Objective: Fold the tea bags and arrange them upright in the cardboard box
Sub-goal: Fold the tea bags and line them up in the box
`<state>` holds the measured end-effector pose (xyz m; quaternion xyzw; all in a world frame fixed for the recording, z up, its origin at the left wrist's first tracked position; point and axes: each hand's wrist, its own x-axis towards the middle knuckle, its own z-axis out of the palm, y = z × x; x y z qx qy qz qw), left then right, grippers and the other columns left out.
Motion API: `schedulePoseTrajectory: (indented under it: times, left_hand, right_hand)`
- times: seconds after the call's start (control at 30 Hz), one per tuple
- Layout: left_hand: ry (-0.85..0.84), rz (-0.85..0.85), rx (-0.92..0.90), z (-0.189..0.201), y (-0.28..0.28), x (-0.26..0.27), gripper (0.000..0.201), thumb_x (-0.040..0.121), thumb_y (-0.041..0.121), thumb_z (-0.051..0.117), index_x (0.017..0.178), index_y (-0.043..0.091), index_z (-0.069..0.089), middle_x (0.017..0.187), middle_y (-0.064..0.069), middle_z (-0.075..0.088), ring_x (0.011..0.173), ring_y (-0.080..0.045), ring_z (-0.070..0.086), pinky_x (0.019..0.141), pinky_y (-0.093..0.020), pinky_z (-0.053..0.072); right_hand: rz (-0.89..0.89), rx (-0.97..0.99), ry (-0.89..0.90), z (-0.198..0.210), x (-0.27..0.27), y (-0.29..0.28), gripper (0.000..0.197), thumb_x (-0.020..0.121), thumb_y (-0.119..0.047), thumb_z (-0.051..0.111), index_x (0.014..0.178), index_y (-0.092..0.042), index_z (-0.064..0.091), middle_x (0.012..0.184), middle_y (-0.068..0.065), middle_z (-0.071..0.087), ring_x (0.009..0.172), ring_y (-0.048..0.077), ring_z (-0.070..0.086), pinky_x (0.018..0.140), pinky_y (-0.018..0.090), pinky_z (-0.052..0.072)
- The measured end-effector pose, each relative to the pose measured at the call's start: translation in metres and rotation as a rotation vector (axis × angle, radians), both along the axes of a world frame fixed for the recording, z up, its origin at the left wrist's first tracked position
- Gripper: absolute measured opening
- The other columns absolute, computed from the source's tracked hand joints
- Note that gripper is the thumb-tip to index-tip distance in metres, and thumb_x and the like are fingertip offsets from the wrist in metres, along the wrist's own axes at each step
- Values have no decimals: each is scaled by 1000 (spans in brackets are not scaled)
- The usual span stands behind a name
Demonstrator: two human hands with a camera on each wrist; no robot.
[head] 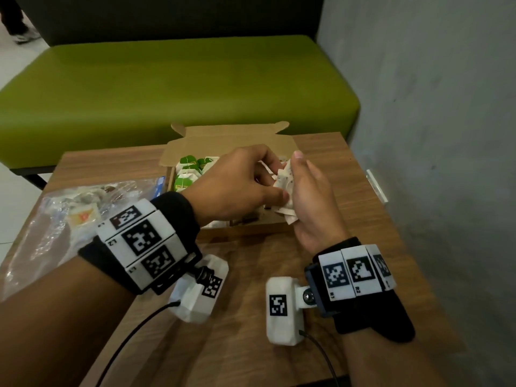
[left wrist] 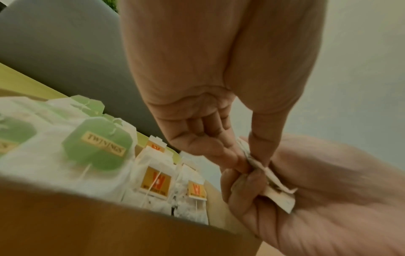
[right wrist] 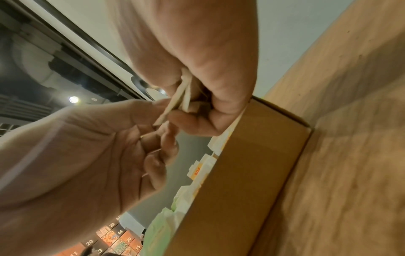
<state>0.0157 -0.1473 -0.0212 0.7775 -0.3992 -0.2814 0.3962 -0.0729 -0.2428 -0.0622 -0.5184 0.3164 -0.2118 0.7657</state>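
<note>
Nearest you, both wrists hovered above the table (head: 251, 289), each strapped with a marker band and camera. Just beyond them, your right hand (head: 310, 199) was curled around a white tea bag (head: 284, 185), thumb up along its far side, while your left hand (head: 237, 185) pinched the same bag between thumb and forefinger. In the left wrist view the paper sat creased between the fingertips (left wrist: 238, 161), so the fold was, by appearance, under way rather than finished. Both hands held the bag over the near right part of the box (head: 223, 141), clear of its contents.

Inside the box, green-tagged bags (head: 187, 169) stood upright at the left and orange-tagged bags (left wrist: 156, 181) stood beside them toward the right; a good share of the packing therefore looked done. How much room remained under your hands could not be seen.

To the left of the box lay a clear plastic bag (head: 55, 227) with more tea bags in it, which suggested further folding was left. Beyond the table ran a green bench (head: 178, 85).
</note>
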Motion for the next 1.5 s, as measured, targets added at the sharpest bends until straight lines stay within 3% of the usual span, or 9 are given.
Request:
schedulePoseTrajectory:
  times: [0.17, 0.3, 0.47, 0.63, 0.9, 1.13, 1.33, 1.43, 1.5]
  left_hand:
    - [27, 88, -62, 0, 0, 9, 22, 83, 5, 74, 97, 16, 62, 91, -12, 71, 79, -32, 72, 62, -38, 59]
    - [37, 131, -121, 0, 2, 11, 18, 85, 1, 72, 98, 11, 65, 93, -12, 69, 77, -27, 73, 60, -28, 57]
    - [14, 175, -145, 5, 5, 12, 12, 93, 7, 65, 103, 13, 68, 98, -9, 68, 81, -26, 73, 64, -41, 62]
    - [-138, 130, -128, 14, 7, 20, 9, 92, 18, 67, 99, 20, 73, 88, 2, 73, 73, -13, 69, 63, -35, 58]
    - [-174, 105, -120, 25, 10, 29, 16, 90, 18, 68, 106, 20, 71, 94, 5, 74, 84, -10, 71, 77, -36, 61]
    - [-104, 76, -8, 19, 13, 29, 17, 91, 37, 66, 102, 26, 71, 89, 4, 74, 74, -9, 67, 61, -27, 50]
    - [86, 223, -171, 12, 16, 29, 7, 90, 23, 70, 88, 16, 72, 80, -2, 74, 66, -10, 63, 52, -19, 48]
    - [69, 238, -236, 16, 14, 27, 10, 92, 25, 67, 86, 20, 72, 83, -4, 74, 66, -10, 61, 52, -20, 47]
    - [40, 232, -252, 18, 13, 26, 12, 93, 28, 65, 86, 23, 73, 85, -2, 74, 66, -7, 61, 52, -18, 47]
  right_hand:
    - [-33, 47, -18, 4, 0, -1, 33, 107, -41, 43, 107, -13, 63, 90, 9, 73, 66, 17, 66, 41, 22, 43]
    - [-71, 40, -19, 4, -1, -5, 27, 105, -36, 48, 96, -16, 63, 87, 8, 70, 69, 20, 63, 38, 22, 38]
    - [-166, 70, -58, 5, -5, -10, 21, 97, -18, 58, 77, -20, 64, 81, 6, 69, 70, 21, 61, 37, 22, 36]
    - [-110, -67, -6, 3, -9, -12, 29, 91, -4, 56, 84, -25, 74, 101, 5, 76, 86, 20, 64, 39, 20, 36]
    - [123, -165, 41, 4, -10, -5, 7, 96, -27, 68, 96, -21, 71, 72, -4, 67, 57, 5, 60, 36, 17, 34]
    - [80, -179, -38, 5, -10, -4, 4, 94, -19, 70, 92, -16, 70, 74, -2, 68, 60, 6, 62, 42, 14, 41]
    - [129, -109, -50, 6, -10, -4, 3, 97, -19, 66, 99, -18, 67, 75, -1, 66, 55, 5, 60, 36, 14, 37]
    - [226, -198, -23, 0, -6, 1, 14, 95, -21, 68, 108, -20, 72, 84, -4, 73, 74, 8, 68, 49, 16, 49]
    - [220, -254, 3, -4, -3, 3, 8, 92, -25, 72, 99, -22, 76, 87, -1, 76, 92, 20, 72, 77, 38, 61]
